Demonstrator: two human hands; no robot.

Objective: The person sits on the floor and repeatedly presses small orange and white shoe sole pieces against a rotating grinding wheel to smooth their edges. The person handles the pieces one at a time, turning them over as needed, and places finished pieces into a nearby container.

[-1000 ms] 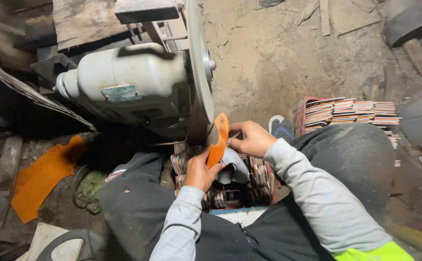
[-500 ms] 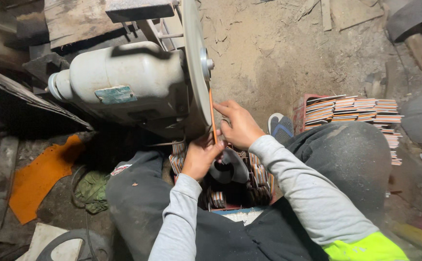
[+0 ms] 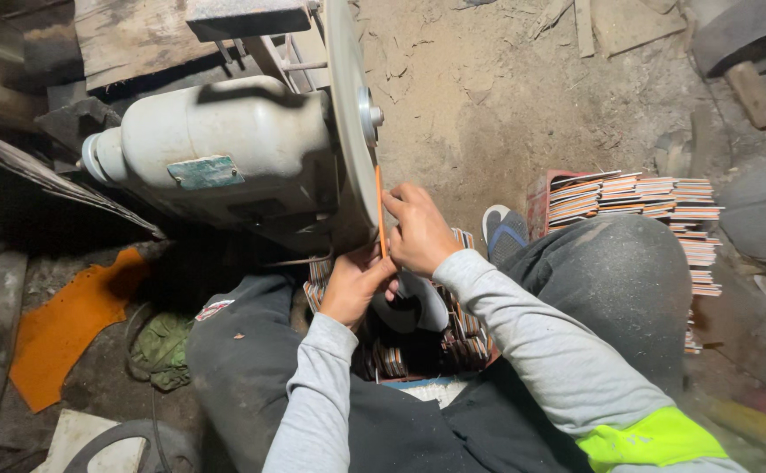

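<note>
Two hands of mine grip one thin orange piece (image 3: 379,210), seen edge-on so that it shows only as a narrow orange line. Its long axis runs nearly upright in the view, the upper end pointing away from me and the lower end buried between my fingers. It stands right against the flat face of the grey grinding disc (image 3: 351,123), just below the hub; I cannot tell whether it actually touches the metal.

My right hand (image 3: 418,229) closes on the piece from the right, fingers curled over its edge. My left hand (image 3: 354,285) pinches its lower end from beneath, thumb up beside the disc rim. Both grips are tight and narrow around the piece.

Left of the disc sits the pale, rounded motor housing (image 3: 216,149) that carries it, with a greenish plate on its side. Under my wrists, between my knees, a low box (image 3: 453,337) holds flat pieces packed on edge in rows, striped orange, white and dark. Beyond my right knee, a reddish crate (image 3: 541,197) on the dusty ground carries neat stacks of the same flat pieces (image 3: 637,197), several piles side by side. An orange scrap (image 3: 67,324) lies on the ground well off to my left.
</note>
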